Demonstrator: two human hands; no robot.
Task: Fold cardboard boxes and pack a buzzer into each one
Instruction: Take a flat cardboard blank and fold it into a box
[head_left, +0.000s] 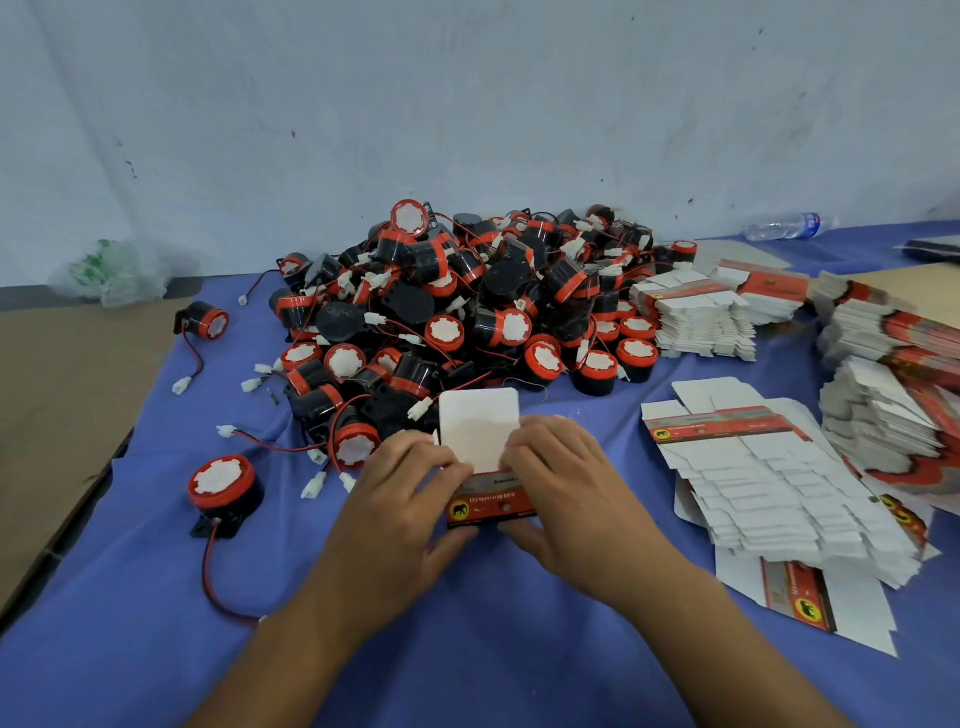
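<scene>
Box (488, 501), table (156, 597) front: part-folded, flap up, pinched by left hand (400, 514) and right hand (566, 499); seemingly unfilled. Buzzers (467, 301) heaped rearward, blanks (779, 493) along right edge, awaiting.

You worked at a packing bench: heaped loose buzzers (467, 301), stacked flat cartons (769, 488), blue cloth (467, 639), scuffed wall (467, 104).

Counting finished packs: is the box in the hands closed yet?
Open: the small red printed cardboard box has its white top flap standing up, with the left hand and right hand gripping its sides.
</scene>
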